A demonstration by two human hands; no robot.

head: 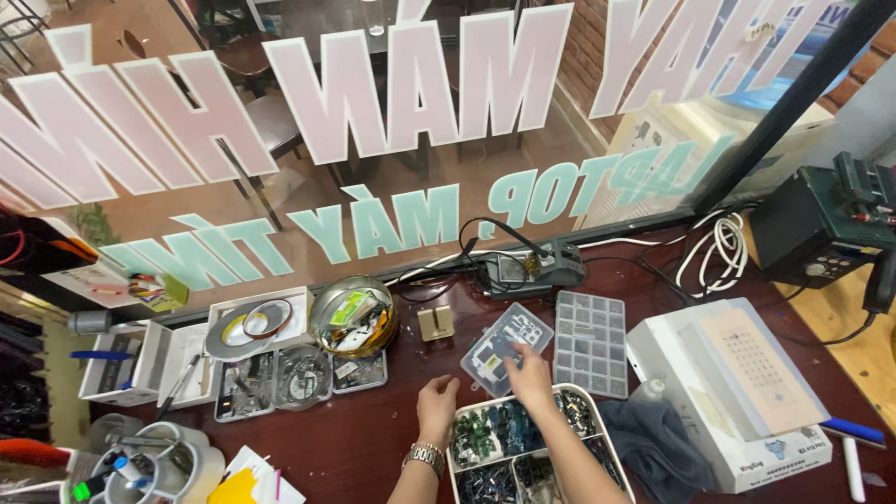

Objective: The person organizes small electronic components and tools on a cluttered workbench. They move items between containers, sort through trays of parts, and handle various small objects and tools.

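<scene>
My left hand, with a metal watch on the wrist, rests on the dark red table beside the left edge of a white compartment tray full of small electronic parts. My right hand reaches over that tray's far edge, fingertips pinched at a small clear parts box lying just beyond it. Whether the fingers hold a part I cannot tell. A larger clear divided organizer lies to the right of the small box.
A white flat machine and a grey cloth sit at right. A round tin, tape rolls and open trays lie at left. A soldering station with cables stands against the lettered window. Black equipment is at far right.
</scene>
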